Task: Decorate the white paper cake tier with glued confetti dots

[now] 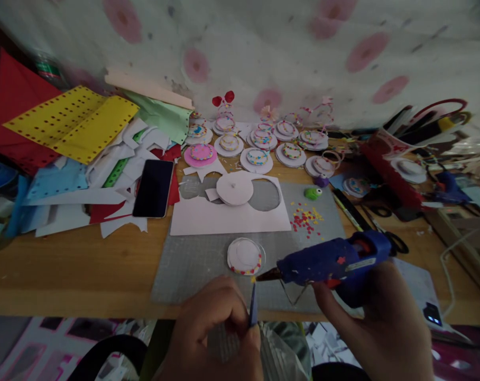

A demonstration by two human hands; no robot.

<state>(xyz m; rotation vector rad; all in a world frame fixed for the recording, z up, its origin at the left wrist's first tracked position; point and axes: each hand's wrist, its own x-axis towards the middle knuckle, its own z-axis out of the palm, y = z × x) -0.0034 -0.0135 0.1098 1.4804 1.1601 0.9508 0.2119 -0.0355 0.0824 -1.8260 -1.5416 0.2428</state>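
Observation:
My right hand (pixel 377 317) is closed round the grip of a blue hot glue gun (pixel 323 260), its nozzle aimed left. In my left hand (pixel 214 328) a pair of tweezers (pixel 253 307) is pinched, tip upward. A tiny yellow piece (pixel 253 279) sits at the tweezer tip, touching or almost touching the nozzle; I cannot tell which. Just beyond lies a small white paper disc (pixel 243 256) with red and yellow bits along its near rim, on the grey cutting mat (pixel 196 270). Loose red and yellow confetti pieces (pixel 305 218) are scattered at the mat's right.
A white card with cut-out holes (pixel 228 219) carries a round paper disc (pixel 234 188). Several decorated paper discs (pixel 257 157) stand behind. At left are a phone (pixel 153 188) and heaped paper (pixel 77 121); at right, scissors (pixel 394 241), pens (pixel 349 209) and a red holder (pixel 394 169).

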